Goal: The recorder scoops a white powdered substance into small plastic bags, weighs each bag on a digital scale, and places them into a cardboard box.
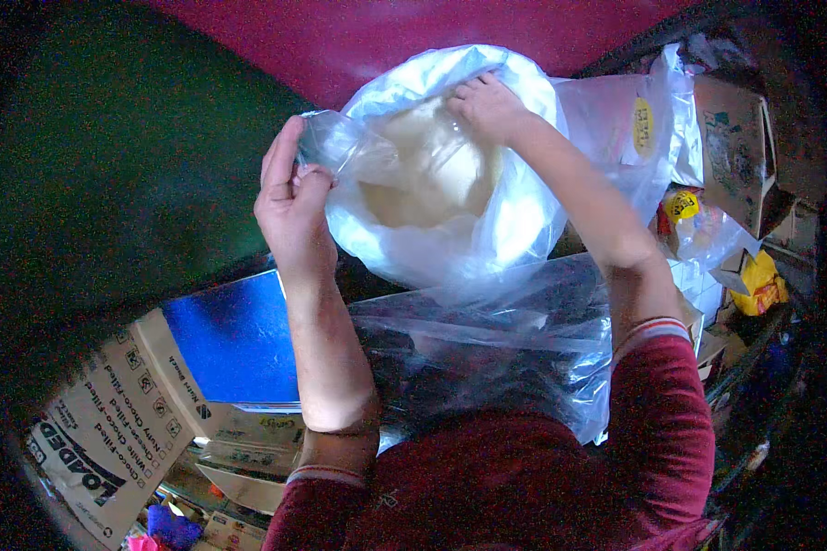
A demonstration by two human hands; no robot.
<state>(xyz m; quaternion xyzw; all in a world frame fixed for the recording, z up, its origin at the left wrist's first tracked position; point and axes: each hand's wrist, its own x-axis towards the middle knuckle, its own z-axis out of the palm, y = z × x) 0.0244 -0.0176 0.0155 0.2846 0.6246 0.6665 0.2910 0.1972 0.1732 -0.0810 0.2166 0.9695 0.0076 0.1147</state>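
A large white plastic-lined sack (517, 213) stands wide open before me, with a pale, fine-looking content inside. My left hand (296, 179), at the sack's left side, grips a clear plastic bag (348, 141) between thumb and fingers. The bag's film stretches over the sack's mouth, and pale matter shows through it. My right hand (489, 107) reaches in at the sack's upper right rim, fingers bent over the contents; whether it pinches the clear film is hard to tell. A big sheet of clear plastic (482, 324) hangs between the sack and my body.
Cardboard boxes (117, 427) bearing print lie at the lower left beside a blue panel (238, 344). Clear plastic packs with yellow labels (642, 127) and another cardboard box (730, 151) are at the right, near a yellow packet (758, 282). A red surface (400, 34) lies beyond the sack.
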